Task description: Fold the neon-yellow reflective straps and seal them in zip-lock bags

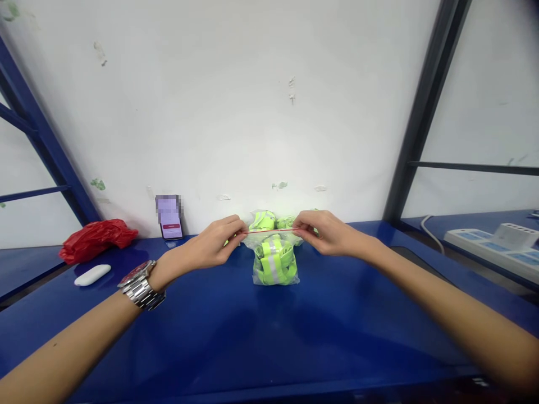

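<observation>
A clear zip bag (275, 242) with a red seal line stands upright on the blue table. Folded inside it is a neon yellow-green strap with a silver-grey stripe (274, 264). My left hand (219, 238) pinches the left end of the bag's top edge between thumb and fingers. At the other end, my right hand (322, 231) pinches the right corner, so the red line is stretched straight between them. Behind the bag, partly hidden by it and my hands, are more neon yellow-green bundles (264, 219) against the wall.
A lit phone (170, 217) leans on the white wall (269, 112). Left of it lie a crumpled red plastic bag (99, 238) and a white oval case (92, 275). A white power strip (492, 249) is at the right, beyond a dark flat object (415, 261) on the blue table (269, 342).
</observation>
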Available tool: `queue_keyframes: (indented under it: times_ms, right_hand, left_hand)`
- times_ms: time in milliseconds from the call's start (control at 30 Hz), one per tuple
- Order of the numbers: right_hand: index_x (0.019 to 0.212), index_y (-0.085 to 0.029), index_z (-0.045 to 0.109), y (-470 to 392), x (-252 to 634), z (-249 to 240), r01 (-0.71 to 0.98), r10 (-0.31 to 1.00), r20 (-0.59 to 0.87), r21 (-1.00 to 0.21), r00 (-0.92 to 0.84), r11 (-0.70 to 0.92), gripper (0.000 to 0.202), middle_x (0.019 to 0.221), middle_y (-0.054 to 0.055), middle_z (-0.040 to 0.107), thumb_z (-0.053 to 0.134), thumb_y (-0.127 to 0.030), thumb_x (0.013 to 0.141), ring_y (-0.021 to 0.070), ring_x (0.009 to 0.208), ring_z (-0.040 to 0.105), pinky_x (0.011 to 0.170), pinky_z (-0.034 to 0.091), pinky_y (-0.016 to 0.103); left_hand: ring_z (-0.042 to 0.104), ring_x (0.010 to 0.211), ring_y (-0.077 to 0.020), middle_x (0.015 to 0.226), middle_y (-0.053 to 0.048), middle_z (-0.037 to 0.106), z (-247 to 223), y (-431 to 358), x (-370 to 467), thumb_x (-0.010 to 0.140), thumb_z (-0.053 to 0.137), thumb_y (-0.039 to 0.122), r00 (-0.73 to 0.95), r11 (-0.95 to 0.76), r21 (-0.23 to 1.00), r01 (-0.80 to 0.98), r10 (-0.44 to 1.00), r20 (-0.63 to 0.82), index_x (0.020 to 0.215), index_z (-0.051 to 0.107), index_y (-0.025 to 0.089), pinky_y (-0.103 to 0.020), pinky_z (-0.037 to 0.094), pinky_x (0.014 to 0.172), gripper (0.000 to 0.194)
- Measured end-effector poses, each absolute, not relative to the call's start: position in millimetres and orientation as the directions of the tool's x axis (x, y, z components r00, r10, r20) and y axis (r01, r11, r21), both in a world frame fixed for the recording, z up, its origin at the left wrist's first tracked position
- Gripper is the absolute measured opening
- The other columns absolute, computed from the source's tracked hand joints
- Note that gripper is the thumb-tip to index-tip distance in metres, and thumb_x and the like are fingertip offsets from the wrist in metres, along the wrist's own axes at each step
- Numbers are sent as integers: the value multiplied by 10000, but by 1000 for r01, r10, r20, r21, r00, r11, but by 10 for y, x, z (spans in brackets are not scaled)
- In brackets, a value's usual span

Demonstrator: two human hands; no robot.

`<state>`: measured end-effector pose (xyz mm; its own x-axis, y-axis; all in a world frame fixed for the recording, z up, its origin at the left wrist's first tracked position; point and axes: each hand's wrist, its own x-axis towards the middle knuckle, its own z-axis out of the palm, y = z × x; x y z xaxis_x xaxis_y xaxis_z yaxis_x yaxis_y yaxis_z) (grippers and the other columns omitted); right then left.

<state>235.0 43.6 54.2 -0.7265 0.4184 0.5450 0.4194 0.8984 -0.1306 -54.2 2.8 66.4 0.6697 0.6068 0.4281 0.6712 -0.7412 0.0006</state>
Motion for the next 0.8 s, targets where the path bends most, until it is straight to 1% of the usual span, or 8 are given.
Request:
queue_keyframes:
  times_ms: [167,233,267,333,400,533,733,800]
  right_hand:
    - [830,-159,559,410,2377,534,426,434,548,-150,-715,892,132,696,33,578,475,-227,904,131,598,470,561,322,268]
    - [827,-160,557,403,2377,535,426,432,550,-148,-714,892,139,696,33,577,470,-232,908,131,598,471,561,323,268]
    - [829,-160,557,401,2375,536,426,431,550,-146,-715,893,138,696,34,577,470,-231,908,132,598,472,561,322,269]
    - [835,-160,560,402,2372,536,429,432,548,-143,-716,892,131,696,33,576,473,-228,907,132,598,472,561,320,269]
    - [840,-161,560,405,2370,534,427,428,546,-138,-720,894,119,697,30,575,480,-222,904,131,601,471,563,318,268]
    - [855,-162,555,415,2359,533,412,407,543,-121,-734,903,111,702,26,560,466,-202,907,130,610,461,561,308,261]
    - [973,-162,558,423,2332,539,413,409,507,-111,-759,904,125,728,23,571,453,-163,906,124,600,457,563,307,258]
    - [972,-163,556,425,2331,537,404,398,506,-104,-765,909,129,727,24,569,441,-163,913,124,599,454,567,309,258]
  left_hand:
    - [550,773,-144,892,-42,603,683,17,-474,947,443,286,625,-736,191,649,660,416,982,572,178,-273,442,708,172]
    - [559,770,-141,888,-40,615,695,23,-435,937,467,294,622,-740,230,633,662,418,983,577,177,-269,449,701,167]
    - [558,752,-138,866,-37,615,700,29,-420,935,474,294,627,-742,229,630,660,414,964,580,176,-266,447,685,162]
    - [545,705,-132,810,-28,605,703,43,-407,936,471,286,647,-749,189,635,649,402,915,580,173,-258,432,646,158]
    - [532,687,-129,796,-29,598,697,50,-415,947,448,264,669,-761,125,637,626,401,903,571,173,-258,418,631,160]
    - [515,699,-135,844,-56,579,667,27,-456,968,366,208,703,-772,1,635,578,413,931,545,165,-270,411,628,188]
    - [509,740,-148,879,-79,546,652,-46,-458,986,307,211,722,-753,-123,647,552,417,975,510,146,-287,434,659,213]
    - [508,741,-147,881,-79,543,657,-70,-442,985,306,199,730,-744,-160,649,549,408,982,507,145,-288,437,666,208]
